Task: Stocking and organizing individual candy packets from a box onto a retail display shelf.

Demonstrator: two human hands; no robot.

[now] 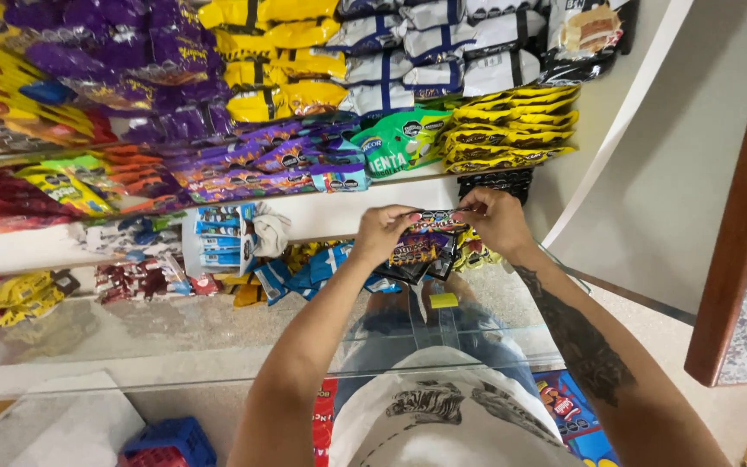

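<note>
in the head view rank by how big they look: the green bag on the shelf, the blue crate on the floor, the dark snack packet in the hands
1. blue crate, though partly cut off
2. green bag, about alike, so unsure
3. dark snack packet, held by the left hand and right hand

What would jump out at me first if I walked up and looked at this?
Both hands meet at the middle: the left hand and right hand hold a stack of dark snack packets between them. Behind them, white shelves brim with bright packets, purple ones at the left and yellow ones at the right.
</note>
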